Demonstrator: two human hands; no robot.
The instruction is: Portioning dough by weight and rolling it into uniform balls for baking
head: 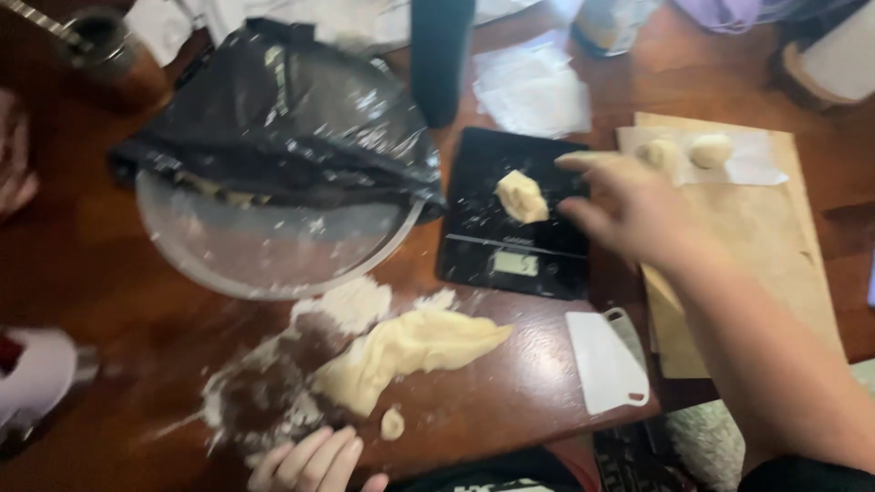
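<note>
While the frame is motion-blurred, the main positions read clearly enough. The right hand (629, 205) reaches over the black kitchen scale (515, 228), fingers spread and loose, gripping nothing. A small dough piece (521, 196) sits on the scale platform, just beside the fingertips; whether they touch it cannot be told from this view. The left hand (310, 460) rests at the table's near edge, fingers together and lightly curled, holding nothing, close to a small dough scrap (393, 424). The main dough mass (410, 351) lies on the wooden table (82, 273), amid scattered flour (346, 305). A white plastic scraper (606, 360) lies right of the dough. Two dough balls (688, 150) rest on paper atop a wooden board (766, 237). A clear bowl (264, 246), partly covered by a black plastic bag (283, 118), stands behind the flour.
</note>
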